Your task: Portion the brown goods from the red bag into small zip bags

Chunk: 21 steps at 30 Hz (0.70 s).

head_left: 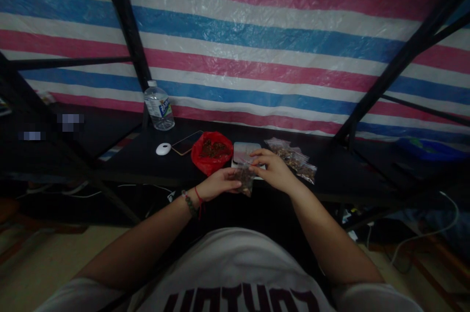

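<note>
A small clear zip bag [246, 185] with brownish bits in its lower part hangs between my two hands, just in front of the table edge. My left hand [222, 182] grips its left side between thumb and fingers. At the bag's top edge, the fingers of my right hand [270, 167] are pinched on the plastic. Behind the hands lies a flat white scale [244, 149], partly covered by them. To its left, a red plastic bag [212, 153] stands open with dark brown bits inside. Several filled zip bags [292, 157] lie overlapping to the right.
A large clear bottle [159, 106] stands at the back left. A white oval object [163, 149] and a phone-like flat object [187, 144] lie nearby. Black metal posts [128, 28] frame the table [176, 170], before a striped plastic sheet [257, 52]. White cables [422, 236] hang at right.
</note>
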{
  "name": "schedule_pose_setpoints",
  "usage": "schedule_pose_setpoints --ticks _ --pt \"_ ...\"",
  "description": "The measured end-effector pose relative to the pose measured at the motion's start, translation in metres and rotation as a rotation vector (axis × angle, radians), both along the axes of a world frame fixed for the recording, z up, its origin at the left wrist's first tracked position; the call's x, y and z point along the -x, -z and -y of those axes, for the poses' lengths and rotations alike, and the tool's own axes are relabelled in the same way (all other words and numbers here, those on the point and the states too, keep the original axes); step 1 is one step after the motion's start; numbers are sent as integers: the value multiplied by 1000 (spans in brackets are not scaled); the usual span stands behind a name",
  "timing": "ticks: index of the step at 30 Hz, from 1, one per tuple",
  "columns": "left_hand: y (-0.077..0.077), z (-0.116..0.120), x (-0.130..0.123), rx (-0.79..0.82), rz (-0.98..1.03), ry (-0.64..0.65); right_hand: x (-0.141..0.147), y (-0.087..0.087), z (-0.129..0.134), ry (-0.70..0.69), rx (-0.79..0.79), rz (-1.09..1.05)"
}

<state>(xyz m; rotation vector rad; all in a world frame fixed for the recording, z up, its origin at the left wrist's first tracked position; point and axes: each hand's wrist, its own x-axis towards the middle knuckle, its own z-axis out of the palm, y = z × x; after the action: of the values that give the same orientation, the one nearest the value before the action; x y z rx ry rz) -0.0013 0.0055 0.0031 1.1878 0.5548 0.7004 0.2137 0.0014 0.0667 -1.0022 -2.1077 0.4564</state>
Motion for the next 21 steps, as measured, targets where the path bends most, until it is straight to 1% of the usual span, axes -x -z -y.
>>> schedule_pose_setpoints --ticks 2,5,8,11,14,17,19,21 --pt "-1 -2 -2 -63 -76 -70 -2 4 -5 12 36 -18" --pt "-3 -4 -3 -177 -133 -161 -2 11 -9 34 75 -79" --pt "-4 -5 -3 -265 -156 -186 -3 12 -11 -6 127 -85" --pt "-4 -5 -3 -314 -113 -206 -7 9 -9 -46 207 -16" --pt "-2 -5 -3 -320 -166 -249 -11 3 -5 -97 271 42" --pt "-1 -4 -3 -288 -206 -201 -10 1 -3 -48 240 55" --pt "-2 -3 -3 -276 -160 -187 -5 3 -2 -17 214 3" --pt "-4 -1 -4 -265 -99 -208 2 8 -3 -11 224 -128"
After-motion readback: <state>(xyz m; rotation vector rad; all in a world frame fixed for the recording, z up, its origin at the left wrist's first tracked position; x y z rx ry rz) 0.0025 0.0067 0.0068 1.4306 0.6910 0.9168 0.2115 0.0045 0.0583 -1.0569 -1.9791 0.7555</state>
